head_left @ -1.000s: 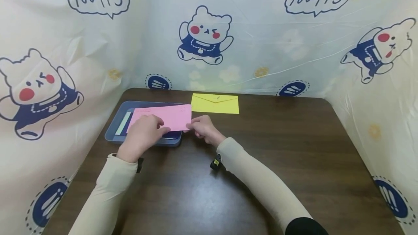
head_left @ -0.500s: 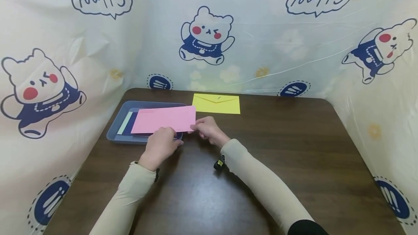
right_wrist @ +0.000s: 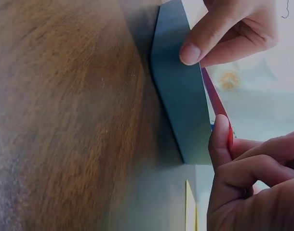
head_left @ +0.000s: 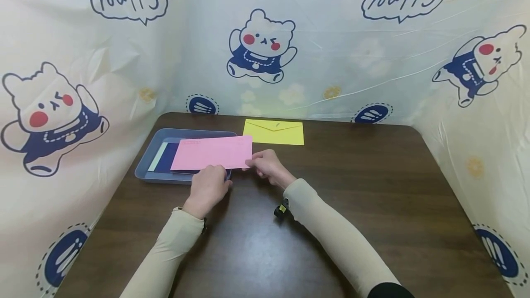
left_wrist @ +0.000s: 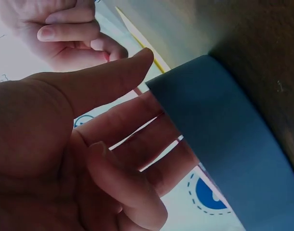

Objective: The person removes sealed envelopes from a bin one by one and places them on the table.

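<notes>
Pink envelope (head_left: 211,153), paper rectangle, right hand (head_left: 269,167) pinching corner; round-cornered tray (head_left: 146,163) beneath.

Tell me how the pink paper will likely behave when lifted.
The pink paper is probably light, since the right hand pinches it near just one corner. It seems fairly stiff: its edge looks straight where it reaches past the blue tray. Being so thin, it could bend if pushed edge-on.

tray (left_wrist: 224,130) in downward head, close wrist views
</notes>
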Available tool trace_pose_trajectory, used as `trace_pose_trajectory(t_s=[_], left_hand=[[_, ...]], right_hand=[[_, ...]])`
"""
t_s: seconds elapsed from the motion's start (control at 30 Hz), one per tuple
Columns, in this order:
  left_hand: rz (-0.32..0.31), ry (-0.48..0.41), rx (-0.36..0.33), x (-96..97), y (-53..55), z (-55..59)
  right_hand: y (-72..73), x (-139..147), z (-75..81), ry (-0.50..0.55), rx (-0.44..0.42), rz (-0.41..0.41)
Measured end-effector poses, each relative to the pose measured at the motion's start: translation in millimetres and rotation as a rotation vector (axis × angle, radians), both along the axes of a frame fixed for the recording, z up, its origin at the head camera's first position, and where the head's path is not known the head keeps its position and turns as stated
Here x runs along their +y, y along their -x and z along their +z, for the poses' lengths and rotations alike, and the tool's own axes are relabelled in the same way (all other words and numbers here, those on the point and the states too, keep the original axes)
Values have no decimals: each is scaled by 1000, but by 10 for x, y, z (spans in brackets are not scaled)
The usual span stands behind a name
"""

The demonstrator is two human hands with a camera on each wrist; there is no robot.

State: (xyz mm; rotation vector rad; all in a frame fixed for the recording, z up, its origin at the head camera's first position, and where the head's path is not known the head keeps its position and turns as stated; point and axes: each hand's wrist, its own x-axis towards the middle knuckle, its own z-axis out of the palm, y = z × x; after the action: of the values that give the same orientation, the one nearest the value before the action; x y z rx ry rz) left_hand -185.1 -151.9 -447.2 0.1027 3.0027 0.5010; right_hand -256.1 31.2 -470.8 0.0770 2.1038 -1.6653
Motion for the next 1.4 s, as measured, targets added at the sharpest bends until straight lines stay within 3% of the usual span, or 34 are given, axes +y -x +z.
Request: trace_pose_trajectory(t_s=[0.2, 0.43, 0.7, 1.4], left_hand=[[21, 21, -8, 34, 3, -31], [14, 73, 30, 47, 26, -66], [0, 76, 34, 64, 36, -60], [-14, 85, 34, 50, 57, -80]], right_hand=[[13, 42, -6, 19, -1, -10], [21, 124, -21, 16, -15, -8], [31, 244, -57, 77, -20, -5], [-1, 479, -86, 56, -17, -6]])
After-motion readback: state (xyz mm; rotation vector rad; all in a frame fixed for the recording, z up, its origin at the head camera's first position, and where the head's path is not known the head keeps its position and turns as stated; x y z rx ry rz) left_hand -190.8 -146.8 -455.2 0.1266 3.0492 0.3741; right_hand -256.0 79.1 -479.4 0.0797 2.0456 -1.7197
